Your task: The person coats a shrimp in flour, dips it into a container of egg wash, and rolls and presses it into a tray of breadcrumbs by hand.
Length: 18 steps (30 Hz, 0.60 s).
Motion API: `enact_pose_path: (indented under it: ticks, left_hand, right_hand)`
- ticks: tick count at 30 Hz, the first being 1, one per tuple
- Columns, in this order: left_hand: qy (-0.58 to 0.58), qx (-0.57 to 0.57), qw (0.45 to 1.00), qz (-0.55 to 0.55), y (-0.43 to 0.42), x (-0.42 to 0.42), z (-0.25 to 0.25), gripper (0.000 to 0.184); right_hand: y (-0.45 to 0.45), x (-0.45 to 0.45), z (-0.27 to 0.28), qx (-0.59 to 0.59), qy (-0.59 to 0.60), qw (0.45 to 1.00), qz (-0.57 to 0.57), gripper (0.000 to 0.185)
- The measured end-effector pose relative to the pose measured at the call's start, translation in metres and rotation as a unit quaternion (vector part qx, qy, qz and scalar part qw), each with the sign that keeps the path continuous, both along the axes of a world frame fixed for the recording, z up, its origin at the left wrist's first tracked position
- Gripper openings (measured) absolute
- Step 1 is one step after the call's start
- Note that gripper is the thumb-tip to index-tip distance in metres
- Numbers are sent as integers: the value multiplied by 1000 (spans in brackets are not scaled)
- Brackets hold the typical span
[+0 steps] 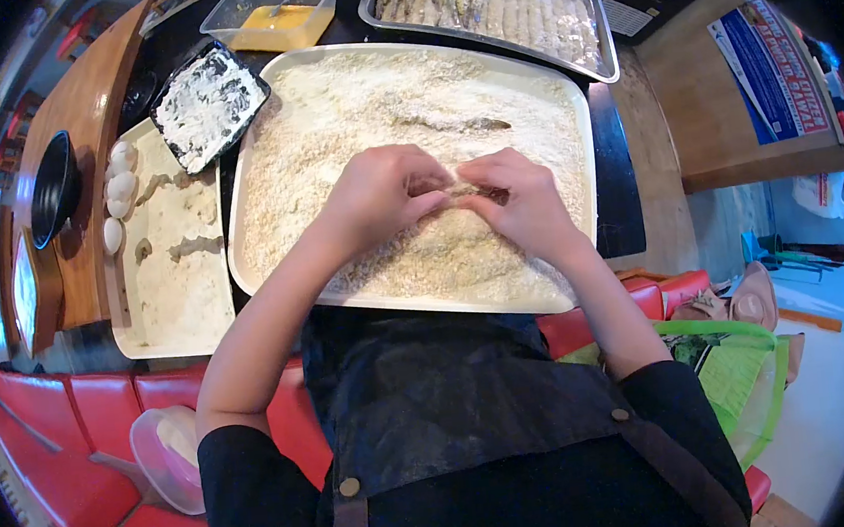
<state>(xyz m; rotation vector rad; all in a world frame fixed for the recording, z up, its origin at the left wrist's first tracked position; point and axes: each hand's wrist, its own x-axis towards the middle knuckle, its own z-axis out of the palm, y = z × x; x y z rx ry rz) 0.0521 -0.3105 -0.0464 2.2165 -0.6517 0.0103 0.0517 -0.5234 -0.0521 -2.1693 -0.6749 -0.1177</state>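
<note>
Along the near side of the black table (pixel 616 166) there are red padded seats (pixel 54 476). A brown wooden table (pixel 93 122) stands at its left; pale floor (pixel 829 348) lies to its right.

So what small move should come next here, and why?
Probably a gentle press of crumbs around the piece, since the left hand and right hand pinch it low over the tray, loose crumbs all around.
</note>
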Motion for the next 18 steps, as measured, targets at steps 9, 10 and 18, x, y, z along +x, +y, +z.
enact_pose_path:
  ticks: [9, 10, 18]
  left_hand:
    - [31, 1, 999, -22, -30, 7, -14, 15]
    - [19, 13, 999, -25, -30, 7, -13, 15]
    - [0, 8, 1000, -30, -30, 6, -12, 14]
  right_hand:
    - [-20, -1, -9, -24, -25, 999, 8, 11]
    - [-20, 0, -10, -24, -30, 999, 13, 11]
    - [-38, 7, 10, -94, 46, 994, -14, 10]
